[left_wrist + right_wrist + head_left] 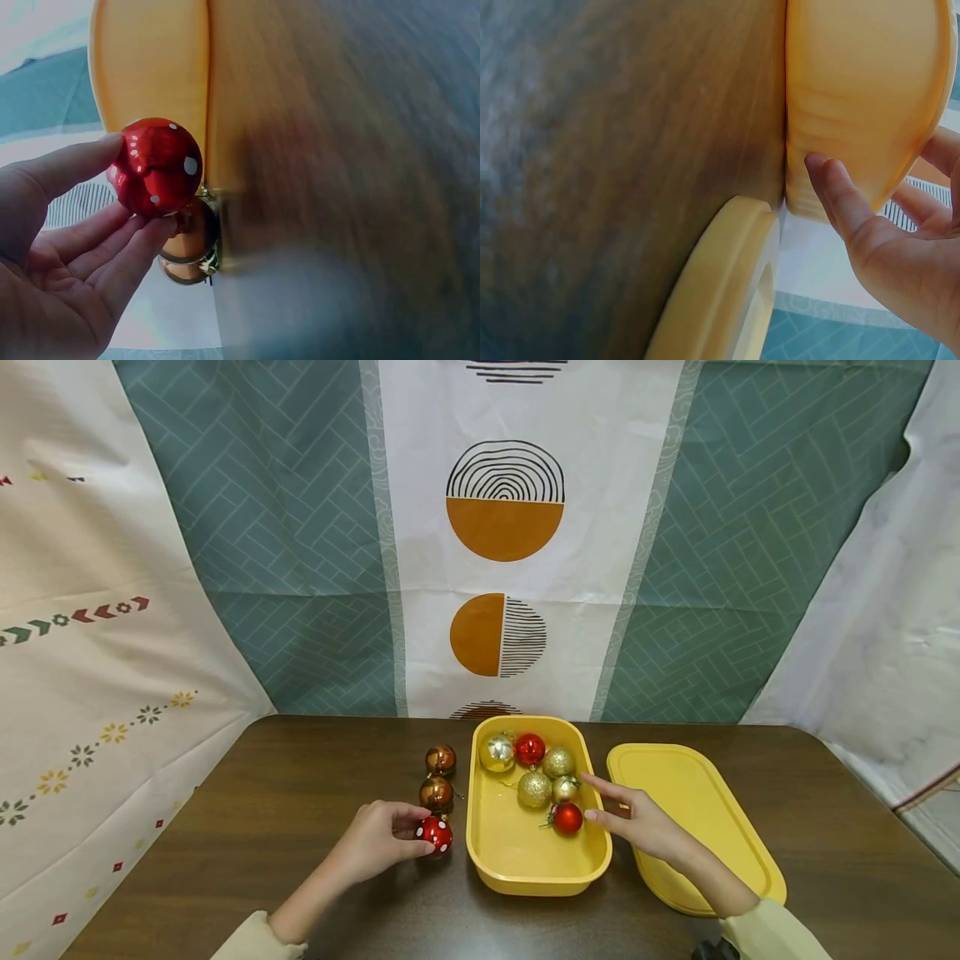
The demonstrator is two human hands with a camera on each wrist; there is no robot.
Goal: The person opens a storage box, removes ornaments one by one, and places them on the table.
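Note:
A red Christmas bauble with white dots point(434, 835) is held between the thumb and fingers of my left hand point(382, 842), left of the yellow box point(536, 887). Just beyond it, two shiny brown baubles point(437, 794) sit in a row on the table. My right hand point(637, 821) reaches over the box's right rim with fingers extended and nothing pinched. In the right wrist view, some fingers point(838, 187) lie along the outside of the box wall; contact there is unclear. Inside the box are a red bauble point(566, 818), a glittery gold bauble point(534, 789) and several others.
A flat yellow lid point(697, 827) lies right of the box, beneath my right forearm. Dark wooden table point(300, 777) surrounds these things. Behind it hangs a patterned curtain point(510, 635). Something small and black point(714, 950) shows by the right sleeve.

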